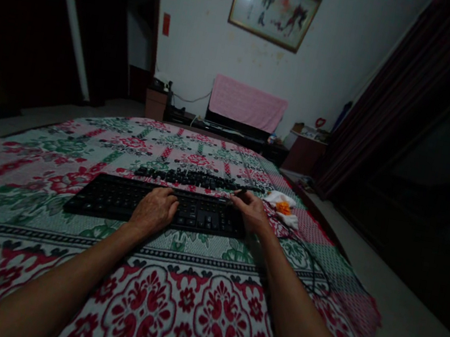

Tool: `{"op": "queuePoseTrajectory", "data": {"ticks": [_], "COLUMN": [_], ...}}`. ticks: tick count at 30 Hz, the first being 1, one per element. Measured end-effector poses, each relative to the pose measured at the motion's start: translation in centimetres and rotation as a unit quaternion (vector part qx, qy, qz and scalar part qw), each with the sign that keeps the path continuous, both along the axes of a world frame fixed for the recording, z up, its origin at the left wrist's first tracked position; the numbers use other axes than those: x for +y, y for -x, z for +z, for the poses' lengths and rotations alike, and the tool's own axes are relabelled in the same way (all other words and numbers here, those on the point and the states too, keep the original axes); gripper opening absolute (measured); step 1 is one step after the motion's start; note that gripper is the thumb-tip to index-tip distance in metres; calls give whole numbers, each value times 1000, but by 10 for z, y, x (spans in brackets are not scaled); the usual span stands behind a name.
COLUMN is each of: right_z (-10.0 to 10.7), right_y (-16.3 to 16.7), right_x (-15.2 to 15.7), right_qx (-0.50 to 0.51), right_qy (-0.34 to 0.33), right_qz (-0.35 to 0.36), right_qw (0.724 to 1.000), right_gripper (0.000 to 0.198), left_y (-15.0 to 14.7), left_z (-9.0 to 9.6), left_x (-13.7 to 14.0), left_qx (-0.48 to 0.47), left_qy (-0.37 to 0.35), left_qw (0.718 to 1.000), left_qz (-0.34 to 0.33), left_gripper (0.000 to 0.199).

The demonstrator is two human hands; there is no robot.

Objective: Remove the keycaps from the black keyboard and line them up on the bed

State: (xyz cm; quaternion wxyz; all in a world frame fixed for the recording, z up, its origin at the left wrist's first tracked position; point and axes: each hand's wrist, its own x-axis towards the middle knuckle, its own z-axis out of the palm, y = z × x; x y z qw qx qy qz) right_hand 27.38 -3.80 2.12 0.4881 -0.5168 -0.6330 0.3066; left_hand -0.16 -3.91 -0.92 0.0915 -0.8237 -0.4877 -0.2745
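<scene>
A long black keyboard (108, 195) lies flat on the patterned bedspread (184, 311). My left hand (157, 208) is on its middle, fingers bent over the far edge and thumb tucked in. Above the keyboard's far right corner, my right hand (250, 207) is closed in a pinch on a small dark piece, apparently a keycap (242, 192). Behind the keyboard, several loose black keycaps (193, 178) are spread in a long strip. Dim light hides the details of the keyboard's surface.
A white and orange cloth (283, 206) lies just right of my right hand. A black cable (314, 267) loops over the bedspread at the right. Beyond the bed's far edge stands a low cabinet with a pink towel (247, 103) draped over a screen.
</scene>
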Motion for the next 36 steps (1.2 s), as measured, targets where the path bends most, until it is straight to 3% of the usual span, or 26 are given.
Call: {"op": "queuePoseTrajectory", "data": {"ticks": [7, 15, 24, 30, 36], "right_z": [2, -4, 6, 11, 9], "right_y": [-2, -7, -4, 5, 9], "right_x": [-11, -14, -15, -19, -15], "right_qx": [-16, -3, 45, 2, -16], "right_qy": [23, 30, 49, 40, 17], "right_qz": [46, 22, 47, 21, -11], "right_qw": [999, 999, 997, 999, 1000], "right_gripper": [33, 32, 21, 28, 17], "left_y": [0, -1, 0, 0, 0], "left_z": [2, 3, 3, 2, 4], "left_x": [-1, -2, 0, 0, -1], "left_qx": [6, -1, 28, 29, 29], "left_qy": [4, 10, -9, -4, 0], "left_qw": [1000, 1000, 1000, 1000, 1000], "left_qz": [-4, 2, -2, 2, 6], "left_gripper": [33, 33, 35, 35, 36]}}
